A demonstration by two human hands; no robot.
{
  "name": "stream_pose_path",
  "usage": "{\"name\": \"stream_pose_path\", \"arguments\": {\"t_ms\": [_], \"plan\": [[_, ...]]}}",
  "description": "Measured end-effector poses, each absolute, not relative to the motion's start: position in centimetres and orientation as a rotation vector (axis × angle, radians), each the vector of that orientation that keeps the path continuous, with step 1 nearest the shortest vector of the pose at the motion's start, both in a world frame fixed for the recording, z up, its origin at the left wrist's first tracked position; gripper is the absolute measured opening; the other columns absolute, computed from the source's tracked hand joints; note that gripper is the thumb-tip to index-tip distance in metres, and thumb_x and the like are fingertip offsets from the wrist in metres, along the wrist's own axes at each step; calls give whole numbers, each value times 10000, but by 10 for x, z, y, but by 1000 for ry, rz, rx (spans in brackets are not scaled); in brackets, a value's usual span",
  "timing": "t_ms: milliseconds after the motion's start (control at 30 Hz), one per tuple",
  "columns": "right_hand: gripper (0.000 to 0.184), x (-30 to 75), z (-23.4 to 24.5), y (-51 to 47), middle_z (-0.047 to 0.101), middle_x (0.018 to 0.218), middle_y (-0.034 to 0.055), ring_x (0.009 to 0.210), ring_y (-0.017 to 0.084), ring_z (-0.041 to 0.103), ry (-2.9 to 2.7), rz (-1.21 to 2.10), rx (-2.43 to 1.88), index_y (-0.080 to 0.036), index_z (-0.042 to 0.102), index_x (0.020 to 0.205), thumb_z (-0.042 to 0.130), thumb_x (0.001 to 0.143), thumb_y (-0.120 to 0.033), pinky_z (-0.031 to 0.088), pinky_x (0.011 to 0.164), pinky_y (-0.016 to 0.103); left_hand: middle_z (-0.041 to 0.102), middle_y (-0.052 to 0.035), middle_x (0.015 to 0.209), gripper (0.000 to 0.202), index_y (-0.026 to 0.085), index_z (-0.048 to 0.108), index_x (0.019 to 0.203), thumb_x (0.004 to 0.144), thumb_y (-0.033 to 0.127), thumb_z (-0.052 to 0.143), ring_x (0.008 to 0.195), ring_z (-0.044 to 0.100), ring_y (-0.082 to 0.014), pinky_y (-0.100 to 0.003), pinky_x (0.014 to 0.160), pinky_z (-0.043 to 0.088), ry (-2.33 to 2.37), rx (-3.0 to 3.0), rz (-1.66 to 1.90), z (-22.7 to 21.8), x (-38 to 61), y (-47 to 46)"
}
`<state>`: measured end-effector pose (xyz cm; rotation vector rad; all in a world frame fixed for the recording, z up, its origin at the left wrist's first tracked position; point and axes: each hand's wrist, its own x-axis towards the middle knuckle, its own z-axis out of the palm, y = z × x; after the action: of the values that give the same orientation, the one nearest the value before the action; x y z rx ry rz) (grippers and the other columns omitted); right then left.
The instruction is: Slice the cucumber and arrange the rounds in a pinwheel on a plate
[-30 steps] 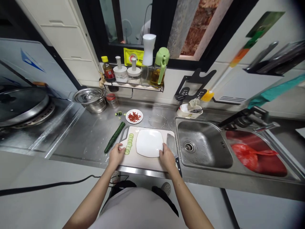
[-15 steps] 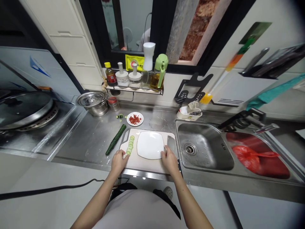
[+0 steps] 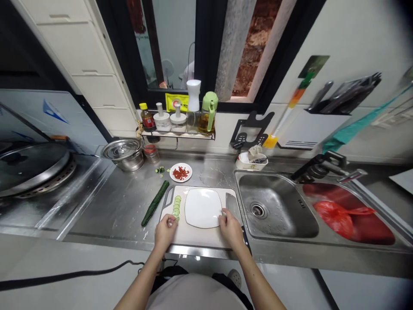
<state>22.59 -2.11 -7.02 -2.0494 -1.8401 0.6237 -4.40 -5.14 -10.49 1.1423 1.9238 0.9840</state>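
The left hand lies curled on the near edge of the cutting board. Its fingertips are tucked under, so I cannot tell whether the grip pinches anything. The row of cucumber slices begins right at its knuckles and runs away from it. The right hand has its bent fingers against the near right rim of the white plate, which sits just left of and beyond that grip. Whether it clasps the rim or only touches it is hard to make out. The knife shows its blade just beyond this hand, while most of the handle is hidden under the wrist. A whole cucumber lies on the counter left of the left grip, and the sink lies right of the right one. Since half a second ago both hands have kept their places by the slices and the plate, and the view has tipped upward.
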Motion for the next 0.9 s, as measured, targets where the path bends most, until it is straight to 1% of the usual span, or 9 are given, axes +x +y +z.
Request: {"name": "stream_pose_path", "arguments": {"t_ms": [67,167,267,367,433,567,700,800,900], "plan": [[387,223,-63,-15,695,917,94,839,214,645,-1819,645,-1963,-136,618,1177,408,898,-305,451,769,298,588,15,621,324,185,593,752,639,462,717,581,542,-133,-238,599,398,1718,983,1138,-96,-34,-40],[308,212,-44,-1,674,805,61,767,194,621,-1793,722,-1750,-160,664,1009,446,871,-327,455,735,290,631,-6,666,393,168,617,759,570,478,769,637,585,-136,-238,639,427,1487,876,1216,-71,-17,-18],[247,198,-22,14,677,809,45,739,170,598,-1770,848,-1472,-181,668,911,488,854,-339,462,715,277,662,-19,707,416,160,643,796,537,443,805,663,603,-132,-237,662,436,1356,814,1225,-42,-2,2],[207,186,-8,26,693,879,44,749,154,586,-1767,889,-1312,-193,668,897,520,847,-329,465,716,273,676,-27,704,398,156,665,811,554,425,806,655,606,-130,-237,651,438,1263,837,1228,-21,9,14],[192,181,-4,31,694,889,40,759,148,583,-1766,902,-1265,-197,668,893,531,848,-324,463,717,269,680,-28,703,377,155,671,808,566,412,804,648,604,-129,-236,644,438,1230,853,1237,-12,14,18],[177,176,-2,34,682,843,28,762,145,576,-1741,930,-1234,-196,652,839,523,854,-315,455,718,263,672,-23,702,342,155,667,795,584,393,794,645,596,-126,-232,627,431,1229,889,1247,-6,19,20],[166,175,0,36,655,772,13,732,141,565,-1728,921,-1225,-193,618,764,524,846,-301,447,715,261,654,-11,716,349,160,651,816,594,389,792,637,568,-108,-225,634,422,1250,955,1280,-7,19,19],[178,177,3,37,641,744,9,732,142,567,-1730,900,-1204,-192,614,749,522,856,-300,441,715,257,609,11,651,345,166,621,767,625,440,776,586,516,-90,-211,590,386,1347,1018,1329,-8,17,16],[189,181,6,38,638,753,13,759,148,570,-1769,855,-1188,-195,619,755,528,873,-311,438,726,259,557,12,552,419,161,616,690,694,573,693,508,450,-81,-207,512,325,1334,1020,1182,-4,15,12]]}}
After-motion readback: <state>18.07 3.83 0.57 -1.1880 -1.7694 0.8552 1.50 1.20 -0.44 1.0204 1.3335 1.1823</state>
